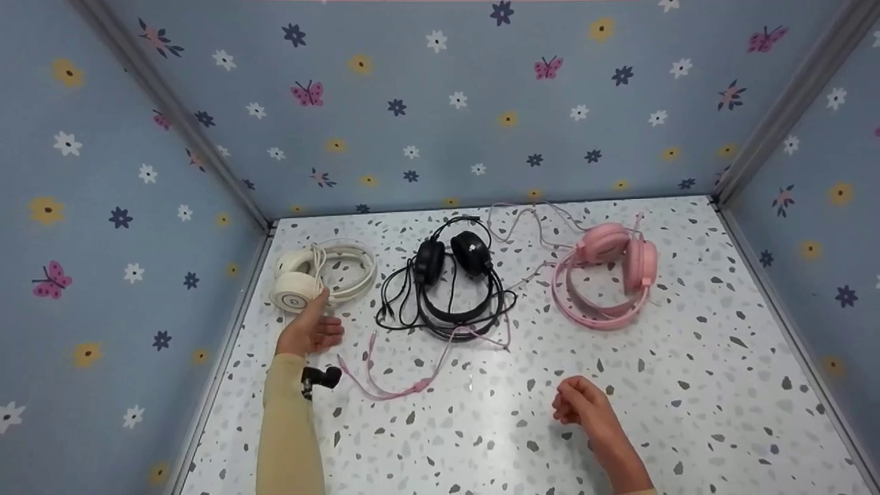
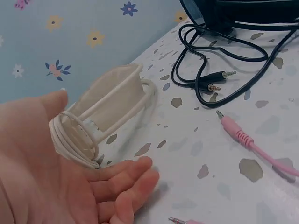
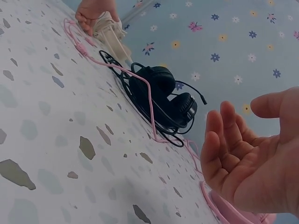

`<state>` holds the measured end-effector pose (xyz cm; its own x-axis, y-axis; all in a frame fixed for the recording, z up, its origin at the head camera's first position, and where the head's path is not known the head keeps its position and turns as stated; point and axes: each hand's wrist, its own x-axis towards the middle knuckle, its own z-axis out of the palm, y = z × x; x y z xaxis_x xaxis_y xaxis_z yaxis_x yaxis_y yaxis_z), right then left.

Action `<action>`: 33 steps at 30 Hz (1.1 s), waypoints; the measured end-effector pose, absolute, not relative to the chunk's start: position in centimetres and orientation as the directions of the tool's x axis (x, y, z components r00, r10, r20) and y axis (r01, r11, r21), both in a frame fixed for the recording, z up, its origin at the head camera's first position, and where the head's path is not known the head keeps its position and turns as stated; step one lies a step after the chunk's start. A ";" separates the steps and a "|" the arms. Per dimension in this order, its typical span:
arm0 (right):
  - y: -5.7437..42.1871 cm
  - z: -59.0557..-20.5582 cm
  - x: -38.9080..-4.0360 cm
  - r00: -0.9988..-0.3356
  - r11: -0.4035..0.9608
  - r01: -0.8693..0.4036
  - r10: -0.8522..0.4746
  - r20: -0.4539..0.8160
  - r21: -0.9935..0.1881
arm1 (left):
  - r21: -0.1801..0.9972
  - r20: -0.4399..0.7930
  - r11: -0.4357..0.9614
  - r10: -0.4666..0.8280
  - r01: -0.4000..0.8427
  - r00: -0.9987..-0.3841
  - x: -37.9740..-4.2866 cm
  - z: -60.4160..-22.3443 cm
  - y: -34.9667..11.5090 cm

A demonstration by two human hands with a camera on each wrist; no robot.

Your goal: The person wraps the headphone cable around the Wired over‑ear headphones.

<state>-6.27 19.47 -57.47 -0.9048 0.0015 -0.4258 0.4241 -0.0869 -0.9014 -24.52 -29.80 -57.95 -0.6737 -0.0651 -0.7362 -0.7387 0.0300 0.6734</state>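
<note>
White headphones (image 1: 354, 292) with a bundled cable lie at the far left of the speckled table. Beside their ear cup is my left hand (image 1: 309, 331), thumb up against or just before it; whether they touch I cannot tell. In the left wrist view its fingers (image 2: 124, 191) curl loosely around nothing. My right hand (image 1: 581, 405) hovers over the front right of the table, fingers slightly bent and holding nothing. Pink headphones (image 1: 605, 320) lie beyond it. Black headphones (image 1: 457, 316) with a coiled cable lie in the middle.
A thin pink cable (image 1: 450, 337) runs across the black headphones, its two plugs (image 1: 372, 340) ending close to my left hand. Black plugs (image 2: 210, 79) lie beside the black headphones. Flowered panels (image 1: 454, 137) enclose the table at the back and both sides.
</note>
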 end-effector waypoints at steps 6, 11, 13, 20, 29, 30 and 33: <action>19.6 -57.4 -6.1 -0.917 -0.107 0.395 0.016 -0.399 -0.912 | 0.761 -0.569 0.299 -0.117 -0.576 -0.814 -22.3 -56.4 -27.3; 19.1 -57.3 -6.3 -0.933 -0.063 0.359 0.010 -0.361 -0.931 | 0.861 -0.357 0.359 -0.079 -0.361 -0.931 -18.4 -54.6 -23.4; 18.9 -57.4 -6.2 -0.937 -0.031 0.349 0.017 -0.350 -0.936 | 0.888 -0.249 0.388 -0.045 -0.247 -0.967 -16.5 -54.6 -22.0; 18.3 -57.9 -5.5 -0.934 0.171 0.355 0.098 -0.343 -0.919 | 0.894 -0.031 0.448 0.129 0.031 -0.991 -9.3 -58.2 -16.8; 17.7 -58.6 -6.1 -0.977 0.381 0.204 0.018 -0.213 -0.902 | 0.842 -0.092 0.538 0.199 0.030 -0.976 -6.5 -61.2 -10.6; 17.7 -58.7 -6.2 -0.981 0.411 0.180 0.007 -0.194 -0.893 | 0.836 -0.113 0.548 0.211 0.021 -0.971 -6.4 -61.2 -10.2; 17.4 -58.9 -6.4 -0.990 0.509 0.110 -0.021 -0.141 -0.853 | 0.834 -0.139 0.551 0.261 0.029 -0.955 -6.5 -61.0 -8.9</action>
<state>-6.36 17.45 -58.89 -0.9898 -0.0214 -0.1410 0.1105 0.5095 -0.8534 -6.55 -8.93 -61.04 -0.9553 0.2610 -0.1389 0.0294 0.5514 0.8337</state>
